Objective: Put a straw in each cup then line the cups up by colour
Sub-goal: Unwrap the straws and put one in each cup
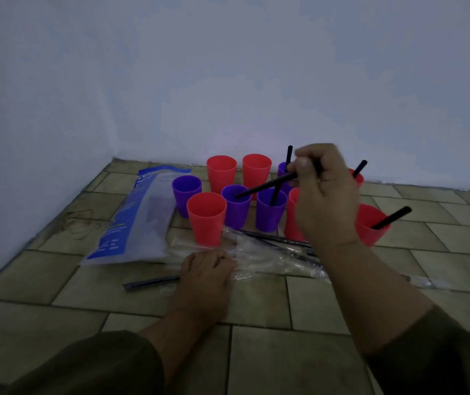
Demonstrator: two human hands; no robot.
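Nearest, the left hand (206, 269) lies on the clear straw packet (270, 252) on the tiled floor (313, 352); I cannot tell whether its bent fingers pinch the plastic. Farther off, the right hand (325, 195) pinches a black straw (265, 186) near its upper end, with the lower tip just inside the middle purple cup (236, 212). It is probably best to tip the straw more upright, lower it to the bottom and release gently, so the cup does not topple against the near red cup (206, 220) just to its left.

Plain pale wall (228, 67) meets a floor (256, 352) of staggered greenish-tan tiles with dark joints; lighting dim.
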